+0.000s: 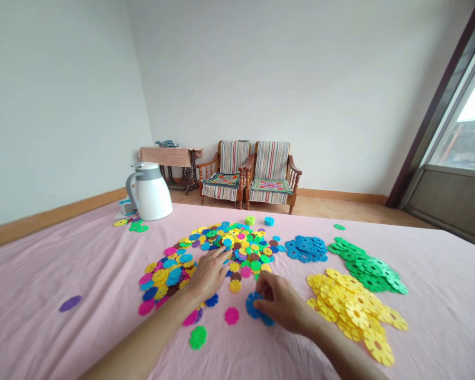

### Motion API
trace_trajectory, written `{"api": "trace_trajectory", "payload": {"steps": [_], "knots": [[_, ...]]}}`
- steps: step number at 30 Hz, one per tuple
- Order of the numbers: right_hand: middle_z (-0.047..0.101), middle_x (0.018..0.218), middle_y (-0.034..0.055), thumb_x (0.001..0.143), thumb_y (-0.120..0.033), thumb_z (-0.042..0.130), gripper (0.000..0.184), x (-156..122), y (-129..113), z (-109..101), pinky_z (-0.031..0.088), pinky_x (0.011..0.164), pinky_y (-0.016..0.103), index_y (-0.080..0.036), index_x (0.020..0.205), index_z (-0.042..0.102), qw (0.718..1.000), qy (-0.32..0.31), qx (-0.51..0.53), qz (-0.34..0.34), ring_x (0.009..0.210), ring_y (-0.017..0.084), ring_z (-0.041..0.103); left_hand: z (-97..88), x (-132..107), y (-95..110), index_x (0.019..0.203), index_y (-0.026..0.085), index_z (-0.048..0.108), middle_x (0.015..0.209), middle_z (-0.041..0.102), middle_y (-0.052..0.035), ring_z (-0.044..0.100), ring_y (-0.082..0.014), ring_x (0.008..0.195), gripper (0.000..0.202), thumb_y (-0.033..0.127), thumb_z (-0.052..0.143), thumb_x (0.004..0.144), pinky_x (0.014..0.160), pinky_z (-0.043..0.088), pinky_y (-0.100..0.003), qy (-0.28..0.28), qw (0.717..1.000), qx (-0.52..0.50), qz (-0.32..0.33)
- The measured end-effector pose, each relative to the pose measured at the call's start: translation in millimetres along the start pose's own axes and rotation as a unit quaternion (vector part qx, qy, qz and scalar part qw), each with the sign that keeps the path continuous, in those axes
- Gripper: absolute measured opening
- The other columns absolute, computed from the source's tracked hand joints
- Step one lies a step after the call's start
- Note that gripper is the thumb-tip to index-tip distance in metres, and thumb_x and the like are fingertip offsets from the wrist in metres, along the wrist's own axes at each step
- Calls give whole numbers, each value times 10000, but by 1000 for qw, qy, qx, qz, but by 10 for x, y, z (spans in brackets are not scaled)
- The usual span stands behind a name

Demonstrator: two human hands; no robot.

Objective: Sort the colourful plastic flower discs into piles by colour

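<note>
A big mixed pile of coloured plastic flower discs (pixel 237 248) lies on the pink cloth (pixel 63 264). My left hand (pixel 208 272) rests flat on the pile's near edge, fingers stretched toward a blue disc. My right hand (pixel 281 303) is closed in a pinch on blue discs (pixel 254 306) lying on the cloth in front of me. Sorted heaps lie to the right: blue discs (pixel 305 248), green discs (pixel 368 266) and yellow discs (pixel 354 306). Loose pink (pixel 231 315) and green (pixel 198 337) discs lie near my wrists.
A white jug (pixel 150 191) stands at the far left of the cloth, a few green and yellow discs beside it. A purple disc (pixel 70 303) lies alone at left. Two wooden armchairs (pixel 247 177) and a small table stand by the back wall; a window is at right.
</note>
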State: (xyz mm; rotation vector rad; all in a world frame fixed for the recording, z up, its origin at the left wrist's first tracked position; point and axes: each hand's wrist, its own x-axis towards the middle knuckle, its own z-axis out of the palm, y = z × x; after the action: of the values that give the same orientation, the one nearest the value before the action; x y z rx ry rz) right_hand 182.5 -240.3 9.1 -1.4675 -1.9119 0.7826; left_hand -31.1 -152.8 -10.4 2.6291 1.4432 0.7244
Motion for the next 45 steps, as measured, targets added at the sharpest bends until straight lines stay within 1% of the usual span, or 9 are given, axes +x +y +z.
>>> {"api": "trace_trajectory", "payload": {"steps": [3, 6, 12, 16, 21, 30, 36, 41, 45], "knots": [[520, 561, -43, 678, -193, 532, 13, 95, 199, -220, 322, 468, 193, -190, 690, 527, 998, 47, 38, 14, 517, 92, 476, -39, 1, 7, 1143, 233, 602, 1193, 599, -71, 535, -224, 1112, 334, 165, 518, 828, 947, 420, -358, 8, 1000, -21, 5], [573, 564, -20, 695, -281, 523, 88, 169, 478, -533, 386, 503, 225, -194, 696, 539, 984, 172, 13, 49, 528, 126, 549, -40, 7, -8, 1085, 237, 610, 1076, 621, -56, 564, -210, 1028, 298, 152, 552, 806, 888, 439, -323, 29, 999, -34, 4], [689, 765, 65, 707, -356, 483, 259, 146, 818, -898, 452, 591, 286, -184, 873, 584, 917, 363, -68, 153, 656, 200, 660, -9, 30, -33, 959, 202, 631, 947, 623, -57, 570, -206, 953, 186, 147, 567, 794, 835, 439, -304, 54, 998, -43, 4], [692, 825, 57, 732, -377, 457, 277, 122, 686, -778, 452, 586, 279, -196, 891, 594, 930, 343, -75, 106, 650, 187, 653, -93, 28, 22, 865, 187, 653, 841, 637, -53, 584, -194, 856, 139, 169, 520, 827, 772, 446, -296, 77, 996, -52, -14], [675, 740, 18, 781, -330, 455, 208, 79, 290, -395, 439, 556, 247, -205, 829, 615, 976, 219, -17, 6, 590, 147, 609, -219, -26, 253, 818, 183, 673, 799, 646, -46, 594, -168, 754, 172, 244, 515, 844, 690, 460, -265, 96, 983, -154, -12], [591, 580, -37, 750, -237, 496, 72, -10, -17, 57, 402, 495, 204, -212, 720, 556, 995, 67, 73, -10, 537, 117, 575, -177, -146, 584, 810, 136, 664, 680, 626, -16, 584, -108, 567, 174, 281, 567, 821, 567, 481, -208, -48, 922, -385, -2], [596, 573, -16, 736, -299, 492, 124, 88, 291, -320, 412, 489, 232, -210, 662, 533, 986, 161, -29, 36, 520, 145, 595, -191, -141, 528, 888, 186, 681, 780, 674, -23, 604, -126, 678, 155, 250, 554, 828, 629, 467, -214, 1, 958, -287, 13], [689, 700, 52, 732, -355, 484, 218, 118, 715, -808, 459, 543, 282, -180, 816, 584, 940, 302, -69, 142, 552, 188, 654, -200, -132, 523, 801, 191, 691, 772, 682, -21, 600, -128, 687, 145, 206, 549, 823, 634, 448, -215, 11, 972, -232, 28], [712, 826, 106, 736, -355, 486, 267, 91, 821, -947, 473, 611, 318, -159, 871, 607, 917, 347, -92, 173, 621, 216, 678, -174, -127, 484, 810, 195, 686, 793, 686, -21, 610, -136, 725, 153, 190, 534, 825, 679, 458, -225, 19, 977, -209, 30]]}}
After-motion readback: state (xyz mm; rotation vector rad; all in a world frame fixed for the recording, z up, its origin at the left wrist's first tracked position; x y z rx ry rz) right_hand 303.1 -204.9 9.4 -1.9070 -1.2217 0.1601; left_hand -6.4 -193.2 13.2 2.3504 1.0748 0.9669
